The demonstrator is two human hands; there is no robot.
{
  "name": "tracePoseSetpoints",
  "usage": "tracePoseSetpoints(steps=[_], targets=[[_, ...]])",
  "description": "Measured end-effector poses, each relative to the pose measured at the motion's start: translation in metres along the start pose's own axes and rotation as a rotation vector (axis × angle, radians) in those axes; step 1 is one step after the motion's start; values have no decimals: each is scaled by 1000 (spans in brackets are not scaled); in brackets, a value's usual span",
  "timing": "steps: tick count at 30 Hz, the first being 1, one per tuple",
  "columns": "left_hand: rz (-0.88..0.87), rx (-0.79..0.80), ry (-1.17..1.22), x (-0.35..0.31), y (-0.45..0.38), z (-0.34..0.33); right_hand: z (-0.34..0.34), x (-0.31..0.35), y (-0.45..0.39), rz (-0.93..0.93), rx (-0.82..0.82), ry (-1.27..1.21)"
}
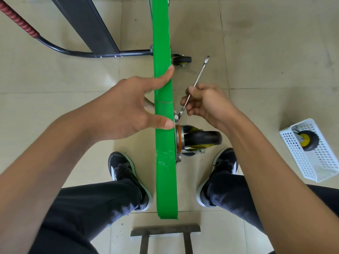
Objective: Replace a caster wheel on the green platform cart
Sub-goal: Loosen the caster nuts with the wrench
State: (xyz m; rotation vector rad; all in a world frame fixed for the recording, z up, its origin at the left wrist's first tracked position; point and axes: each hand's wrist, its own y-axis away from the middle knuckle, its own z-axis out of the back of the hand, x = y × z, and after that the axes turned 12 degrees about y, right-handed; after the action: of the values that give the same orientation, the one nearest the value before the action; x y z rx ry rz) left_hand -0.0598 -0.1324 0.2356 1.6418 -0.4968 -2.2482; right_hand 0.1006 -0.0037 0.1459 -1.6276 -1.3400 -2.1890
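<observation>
The green platform cart [164, 43] stands on its edge, running from top to bottom between my feet. My left hand [128, 109] steadies the deck: index finger and thumb lie straight on the green edge, and other fingers reach behind it. A black caster wheel [201, 139] with a steel bracket is mounted on the cart's right face. My right hand [205, 101] grips a silver wrench [200, 72], whose lower end sits on a bolt at the caster's mounting plate. A second mounted caster [182, 60] sits farther up.
A white plastic basket [297, 153] on the tiled floor at right holds a loose wheel with a yellow hub [308, 140]. The cart's black folded handle [73, 52] lies at upper left beside a dark panel. My shoes flank the cart, and a metal stool edge [165, 230] sits below.
</observation>
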Motion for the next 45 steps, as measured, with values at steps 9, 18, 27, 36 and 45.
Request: tracePoseSetpoints(steps=[9,18,27,36,45], targets=[[-4,-4,1,1,-1,0,-3,-7,-15,-252,249,-64],[-17,-13,22,3,-2,0,-8,-8,-5,40,212,143],[-21,-17,19,1,-1,-1,-13,-5,23,320,93,398],[-34,6,-7,3,-2,0,-3,1,19,304,-103,252],[-9,-9,6,0,0,-1,-11,-3,15,268,-77,272]])
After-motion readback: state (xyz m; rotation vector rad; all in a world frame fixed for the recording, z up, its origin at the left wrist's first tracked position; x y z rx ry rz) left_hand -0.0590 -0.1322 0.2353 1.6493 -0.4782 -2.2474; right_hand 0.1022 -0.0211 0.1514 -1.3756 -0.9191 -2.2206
